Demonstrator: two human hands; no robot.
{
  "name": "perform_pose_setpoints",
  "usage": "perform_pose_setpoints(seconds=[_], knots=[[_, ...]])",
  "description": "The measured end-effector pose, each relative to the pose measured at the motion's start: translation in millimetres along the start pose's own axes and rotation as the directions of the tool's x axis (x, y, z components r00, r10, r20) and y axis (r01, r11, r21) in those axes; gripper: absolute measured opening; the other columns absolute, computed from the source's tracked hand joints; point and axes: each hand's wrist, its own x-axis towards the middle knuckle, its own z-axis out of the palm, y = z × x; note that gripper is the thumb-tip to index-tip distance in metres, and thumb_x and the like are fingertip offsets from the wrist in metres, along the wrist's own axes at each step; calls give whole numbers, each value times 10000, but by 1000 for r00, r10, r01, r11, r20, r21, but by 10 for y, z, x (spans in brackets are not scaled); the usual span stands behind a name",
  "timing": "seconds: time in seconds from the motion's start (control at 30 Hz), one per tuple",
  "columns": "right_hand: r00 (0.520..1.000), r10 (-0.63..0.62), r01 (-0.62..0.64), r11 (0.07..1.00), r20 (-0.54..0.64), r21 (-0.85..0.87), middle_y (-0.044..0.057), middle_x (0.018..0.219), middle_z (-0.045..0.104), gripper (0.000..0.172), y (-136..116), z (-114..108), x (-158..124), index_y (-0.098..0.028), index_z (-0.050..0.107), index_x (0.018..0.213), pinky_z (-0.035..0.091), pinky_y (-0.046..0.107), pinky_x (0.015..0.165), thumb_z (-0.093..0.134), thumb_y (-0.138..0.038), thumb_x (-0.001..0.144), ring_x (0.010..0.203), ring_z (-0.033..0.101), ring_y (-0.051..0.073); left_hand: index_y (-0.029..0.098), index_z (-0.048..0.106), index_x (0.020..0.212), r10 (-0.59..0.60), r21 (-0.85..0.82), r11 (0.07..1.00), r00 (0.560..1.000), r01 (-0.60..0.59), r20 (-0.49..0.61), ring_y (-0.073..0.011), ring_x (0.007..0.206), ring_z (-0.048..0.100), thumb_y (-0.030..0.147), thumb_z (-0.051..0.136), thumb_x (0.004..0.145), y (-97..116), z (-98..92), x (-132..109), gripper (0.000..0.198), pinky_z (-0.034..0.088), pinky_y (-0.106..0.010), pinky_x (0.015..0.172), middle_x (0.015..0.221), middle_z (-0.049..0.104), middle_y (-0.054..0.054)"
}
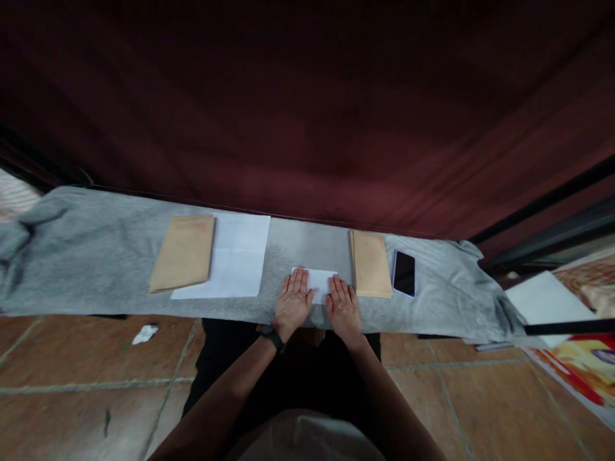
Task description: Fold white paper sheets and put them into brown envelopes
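Note:
A small white sheet of paper (321, 282), perhaps folded, lies in front of me on the grey cloth. My left hand (293, 297) rests flat on its left side, fingers stretched out, with a dark watch (271, 338) on the wrist. On the right side of the paper my right hand (343, 306) lies flat too, palm down. Just beyond the right hand is a stack of brown envelopes (373, 264). To the left, larger white sheets (240, 256) lie partly under another brown stack (183, 253). The palms hide the paper's side edges.
Grey cloth (96, 256) covers the long narrow table. A phone (404, 274) lies right of the envelopes. A dark red curtain-like surface (307, 128) rises behind the table. Dark bars (552, 198) stand at right. A white scrap (145, 333) is on the tiled floor (72, 410).

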Motion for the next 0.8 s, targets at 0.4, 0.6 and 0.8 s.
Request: perform_pose_setpoints(seconds=[0.4, 0.6, 0.8], knots=[[996, -64, 59, 994, 56, 93, 157, 1589, 437, 503, -287, 86, 299, -99, 451, 1527, 261, 490, 1231, 327, -269, 1070, 1501, 359, 260, 60, 346, 1564, -10, 23, 1000, 999, 9, 41, -274, 1550, 252, 326, 300, 1027, -27, -54, -11, 600, 229, -483, 1272, 1646, 319, -166], [996, -68, 67, 998, 54, 15, 170, 1626, 365, 522, -207, 78, 250, -124, 417, 1550, 274, 534, 1212, 393, -283, 1054, 1502, 351, 304, 78, 331, 1571, -13, -9, 1000, 1000, 13, -8, -276, 1554, 237, 344, 313, 1032, -52, -12, -29, 601, 258, -494, 1262, 1650, 300, -179], [998, -40, 41, 999, 53, -4, 185, 1635, 344, 533, -155, 81, 225, -114, 389, 1562, 292, 565, 1192, 371, -292, 1059, 1511, 329, 320, 132, 386, 1555, 68, -31, 997, 998, -68, -20, -286, 1556, 235, 380, 374, 1025, -74, -53, -55, 585, 210, -537, 1274, 1646, 328, -151]])
